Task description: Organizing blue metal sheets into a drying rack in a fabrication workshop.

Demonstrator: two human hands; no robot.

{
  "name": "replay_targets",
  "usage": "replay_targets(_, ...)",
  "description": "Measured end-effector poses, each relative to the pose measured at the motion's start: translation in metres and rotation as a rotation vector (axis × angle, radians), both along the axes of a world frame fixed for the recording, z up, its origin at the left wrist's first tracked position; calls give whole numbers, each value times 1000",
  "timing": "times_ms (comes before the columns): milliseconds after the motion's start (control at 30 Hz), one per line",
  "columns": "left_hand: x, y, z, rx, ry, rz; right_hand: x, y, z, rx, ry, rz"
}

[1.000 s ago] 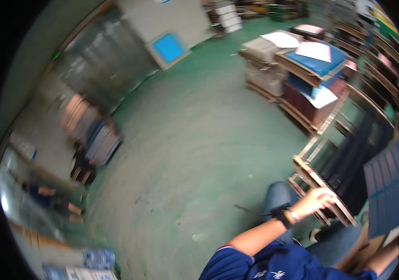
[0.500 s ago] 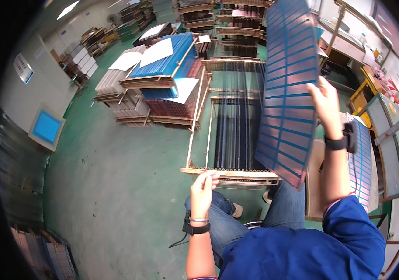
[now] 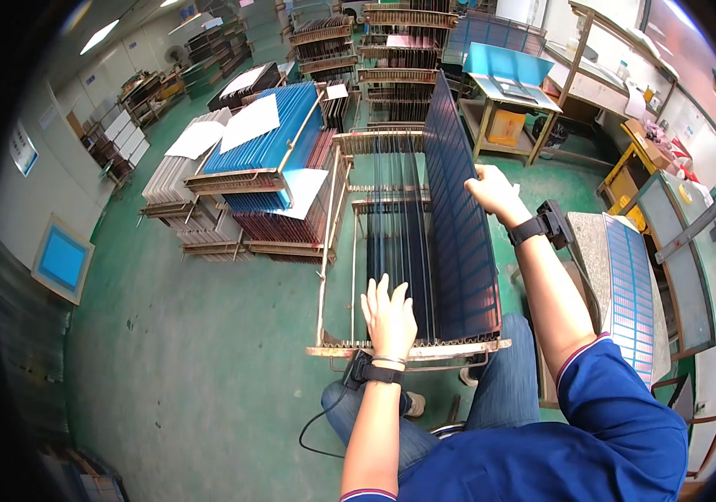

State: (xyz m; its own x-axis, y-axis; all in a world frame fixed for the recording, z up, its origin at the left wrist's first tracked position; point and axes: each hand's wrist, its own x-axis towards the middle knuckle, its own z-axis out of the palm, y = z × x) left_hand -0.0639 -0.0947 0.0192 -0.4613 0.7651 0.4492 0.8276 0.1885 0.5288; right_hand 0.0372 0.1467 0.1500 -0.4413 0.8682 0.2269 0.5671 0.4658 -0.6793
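Observation:
A large thin panel [image 3: 461, 251], dark with a blue grid of lines, stands upright at the right side of a slotted drying rack [image 3: 330, 350]. My right hand [image 3: 496, 194] is closed on the panel's right edge, thumb and fingers pinching it. The panel's lower end is down among the rack's slots by the front rail. Just left of it, my left hand [image 3: 390, 318] hovers over the near end of the rack with fingers spread and nothing in them. Several dark sheets [image 3: 397, 226] stand on edge in the rack beyond that hand.
At left stand racks of blue sheets [image 3: 295, 109] and pale sheets [image 3: 165, 180], with white paper [image 3: 251, 124] on top. On the right, another gridded panel [image 3: 630, 293] lies on a table [image 3: 585, 234]. Tall stacked racks [image 3: 400, 75] and a workbench [image 3: 513, 88] stand farther back.
The panel has come down from the air into the rack, my right hand lowering with it. My left hand moved right, from the front rail's left part to over the rack, its fingers spreading.

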Motion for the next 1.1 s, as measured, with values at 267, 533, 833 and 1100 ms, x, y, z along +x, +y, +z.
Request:
replay_targets(267, 3, 1, -8, -139, 48, -12, -15, -2, 11, -74, -65, -17)
replay_targets(533, 1, 4, -7, -116, 77, -15, -22, 13, 22, 34, -86, 29)
replay_targets(833, 1, 2, -9, -140, 73, -4, -21, 9, 46, -140, -55, 17)
replay_targets(1100, 2, 2, -9, -128, 72, -1, -12, 16, 40, -105, -46, 18)
